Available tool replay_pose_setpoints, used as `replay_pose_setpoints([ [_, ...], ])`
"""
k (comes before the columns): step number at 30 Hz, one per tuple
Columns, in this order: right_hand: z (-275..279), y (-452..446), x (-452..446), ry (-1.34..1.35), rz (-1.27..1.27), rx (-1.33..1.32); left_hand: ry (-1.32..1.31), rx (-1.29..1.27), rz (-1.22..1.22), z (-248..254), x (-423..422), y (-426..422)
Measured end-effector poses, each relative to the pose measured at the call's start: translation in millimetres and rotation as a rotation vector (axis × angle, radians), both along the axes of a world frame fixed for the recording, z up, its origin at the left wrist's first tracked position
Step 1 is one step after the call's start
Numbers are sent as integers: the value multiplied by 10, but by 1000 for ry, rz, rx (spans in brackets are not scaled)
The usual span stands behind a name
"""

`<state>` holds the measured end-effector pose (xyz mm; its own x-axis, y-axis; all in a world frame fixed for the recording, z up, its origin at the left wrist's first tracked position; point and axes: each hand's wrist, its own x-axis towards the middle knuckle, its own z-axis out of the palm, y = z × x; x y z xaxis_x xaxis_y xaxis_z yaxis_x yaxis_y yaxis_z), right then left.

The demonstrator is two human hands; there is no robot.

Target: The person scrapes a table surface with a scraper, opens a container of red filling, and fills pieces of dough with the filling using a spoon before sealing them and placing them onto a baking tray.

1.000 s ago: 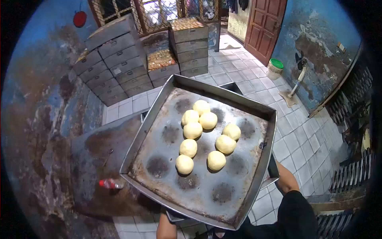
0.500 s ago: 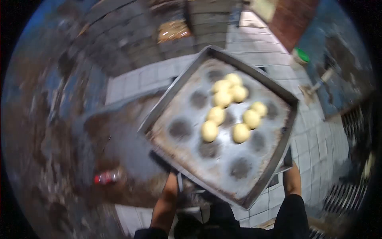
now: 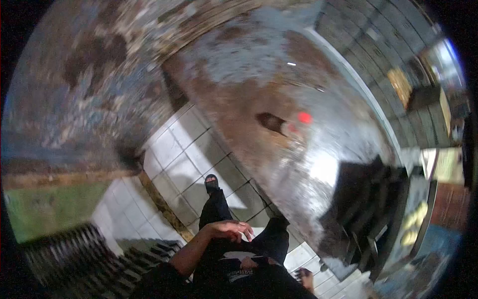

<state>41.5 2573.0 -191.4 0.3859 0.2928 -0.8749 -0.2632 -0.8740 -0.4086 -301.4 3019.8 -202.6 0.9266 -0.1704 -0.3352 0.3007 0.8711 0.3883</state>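
Note:
My left hand [image 3: 231, 230] is in front of my body, above my dark clothing, its fingers loosely spread with nothing in them. Low and to the right, my right hand [image 3: 306, 279] is small and blurred beside my body, so its grip is unclear. Away from both hands, at the right, stands the metal tray [image 3: 429, 212], seen at a steep angle, with several pale yellow dough balls [image 3: 414, 222] on it. Dark shapes like stacked trays [image 3: 371, 209] lie beside it.
A worn metal-grey surface [image 3: 239, 74] holds a blurred bottle with a red cap [image 3: 304, 118]. Grey boxes [image 3: 366, 37] are stacked at the upper right. White floor tiles [image 3: 174, 142] run below my feet. A dark slatted rack [image 3: 74, 254] stands at the lower left.
Both hands have let go of the dough tray, which now stands at the right. The view has swung left, and my left hand has come in front of my body.

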Motion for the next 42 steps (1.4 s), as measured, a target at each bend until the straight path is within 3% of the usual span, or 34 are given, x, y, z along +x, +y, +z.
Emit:
replay_pose_setpoints([
  [1, 137, 846, -273, -58, 335, 78, 104, 50, 123, -212, -376, 66],
  [2, 215, 1685, -574, -183, 576, 121, 14, 248, 324, -466, -701, 114],
  [3, 107, 2480, -926, -147, 579, 79, 189, 255, 480, -599, -974, 275],
  [4, -140, 3123, -1333, -19, 354, 333, 162, 797, 828, -1203, -1216, 162],
  [5, -444, 3718, -1559, 69, 531, 288, 516, 144, 940, -848, -1413, 483],
  [6, -518, 4517, -2086, -6, 593, 362, 668, 75, 1056, -1114, -1610, 588],
  [7, -1380, 4572, -2162, -43, 571, 443, 740, 47, 1211, -1346, -1783, 599],
  [8, -1493, 5256, -2404, -64, 824, 349, 819, 126, 1377, -1592, -1814, 631],
  [9, -2182, 5483, -2393, 38, 748, 498, 732, 49, 1516, -1804, -1922, 571],
  [10, -3099, 5636, -2337, 19, 563, 558, 826, 83, 1451, -2020, -2066, 625],
  [11, -4163, 5712, -1906, -368, 1153, 1047, 904, 130, 1381, -2230, -2163, 725],
  [13, -4912, 6314, -1797, -527, 685, 378, 990, 193, 1290, -2559, -2285, 833],
  [14, -5574, 6404, -956, -851, 1134, 545, 998, 122, 1283, -2698, -2322, 868],
  [15, -6204, 6499, -156, -1347, 1454, 721, 953, 344, 1275, -2903, -2315, 755],
  [16, -5719, 6845, -734, -1018, 815, 642, 916, 156, 1390, -3000, -2239, 672],
  [17, -5595, 7206, -855, -1023, 627, 678, 1021, 274, 1136, -3147, -2353, 706],
  [18, -5586, 7487, -775, -1070, 546, 722, 1156, 105, 1017, -3185, -2312, 792],
  [21, -5680, 8478, -375, -1209, 449, 754, 1131, 148, 1065, -3139, -2459, 863],
  [23, -5939, 9111, 897, -1255, 708, 446, 1122, 216, 1132, -3224, -2434, 880],
  [26, -6701, 10108, 2507, -686, 636, 1100, 1149, 227, 1062, -3437, -2403, 1055],
  [27, -6434, 10148, 2077, -1072, 855, 897, 1157, 227, 1032, -3492, -2389, 1114],
  [29, -5733, 10205, 935, -1965, 1211, 240, 1162, 219, 996, -3633, -2360, 1226],
  [31, -5523, 10407, 1174, -1773, 1403, -76, 1174, 219, 965, -3745, -2349, 1282],
  [33, -5491, 10581, 1519, -1699, 1725, -142, 1184, 210, 944, -3840, -2337, 1322],
  [37, -5425, 10678, 1576, -1684, 1807, -49, 1205, 206, 915, -3935, -2300, 1349],
  [40, -5363, 10587, 1564, -1786, 1719, -42, 1213, 217, 902, -3935, -2240, 1351],
  [42, -5277, 10432, 1158, -1874, 1723, -301, 1218, 236, 902, -3877, -2234, 1329],
])
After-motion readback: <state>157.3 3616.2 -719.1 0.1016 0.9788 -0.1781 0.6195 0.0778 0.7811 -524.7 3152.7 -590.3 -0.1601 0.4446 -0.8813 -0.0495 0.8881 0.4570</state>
